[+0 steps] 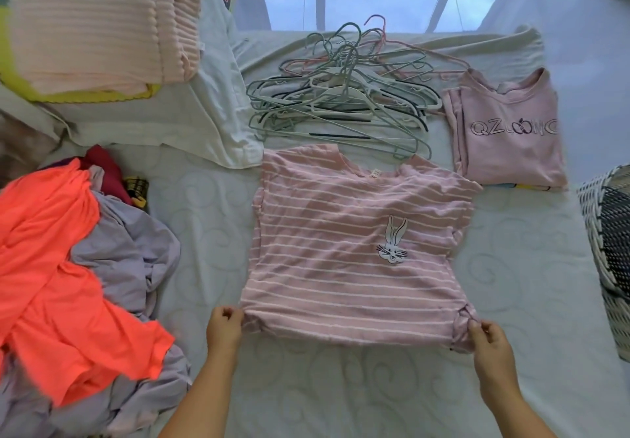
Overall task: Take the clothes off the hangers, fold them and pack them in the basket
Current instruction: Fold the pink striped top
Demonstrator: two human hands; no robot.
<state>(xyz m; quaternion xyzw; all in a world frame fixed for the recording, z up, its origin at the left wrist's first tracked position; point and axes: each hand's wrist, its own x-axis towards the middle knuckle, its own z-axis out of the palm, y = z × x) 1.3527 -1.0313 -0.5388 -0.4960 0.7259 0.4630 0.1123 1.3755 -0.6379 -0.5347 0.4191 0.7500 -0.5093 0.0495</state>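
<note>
Left hand [224,325]: fingers curled, the near left corner of the striped shirt [354,250] is pinched at the hem. Right hand [489,337]: fingers curled likewise, the near right corner of the same hem is gripped, where the cloth is bunched into a small knot of folds. Both forearms are seen entering from the bottom edge.

The striped shirt is laid flat on the bed [341,386], front up, neck away from the person. Pink with thin white stripes; a rabbit patch [392,245] is seen on the chest toward the right. The sleeves appear turned in at the sides, so the outline is roughly rectangular.

Just beyond the neck a heap of hangers [341,96] is piled, mostly grey-green, a few pink, hooks pointing away. The nearest hanger bar lies close to the collar; contact cannot be told.

To the right of the hangers a folded pink shirt [511,134] with outline lettering is placed, lying on top of another folded item whose yellow edge shows beneath. It lies apart from the striped shirt.

At the far right edge a woven black-and-white basket [610,243] is partly in view; its contents cannot be seen.

To the left a loose pile of clothes [102,267] is heaped: an orange garment [51,267] on top of lilac cloth, with dark red behind. At upper left a folded pink ribbed blanket [102,21] is stacked.
</note>
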